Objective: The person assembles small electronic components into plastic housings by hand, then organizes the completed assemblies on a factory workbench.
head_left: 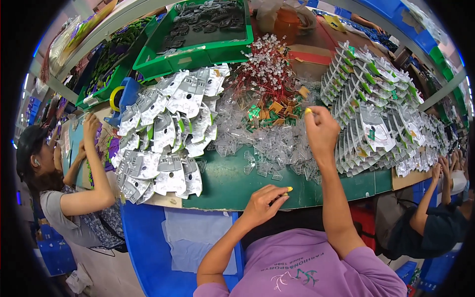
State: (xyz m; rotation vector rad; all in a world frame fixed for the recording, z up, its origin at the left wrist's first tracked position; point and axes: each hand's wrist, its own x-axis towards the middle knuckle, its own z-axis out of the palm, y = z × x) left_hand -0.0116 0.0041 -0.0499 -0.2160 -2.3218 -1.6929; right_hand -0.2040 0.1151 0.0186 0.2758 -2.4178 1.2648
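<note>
The worker's right hand point(321, 132) is raised over the right side of the heap of clear, angular plastic pieces point(292, 143), its fingers curled in toward the thumb and a yellow cover on one fingertip; I can't tell from here whether anything is pinched there. The left hand point(264, 203) is lower, at the near edge of the dark green tabletop point(225, 175), fingers bent, with thumb and a yellow-tipped finger close together, and again I can't make out whether they grip something. The clear pieces spread across the middle of the table between two big stacks: white-and-grey curved plastic shells with bright green edges point(170, 133) on the left, and a taller, fanned pile of similar green-edged shells point(378, 136) on the right, just beside the raised hand. Small tan and green flat boards point(276, 107) lie at the heap's far side, and behind them sprawls a tangle of thin red wires with clear tips point(269, 62). Farther back is a green plastic tray point(193, 58) of dark grey parts point(208, 20), and below the table's near left edge sits a blue plastic bin point(143, 237) with pale blue sheets point(195, 240) in it. A co-worker in a dark cap point(79, 203) works off to the left.
</note>
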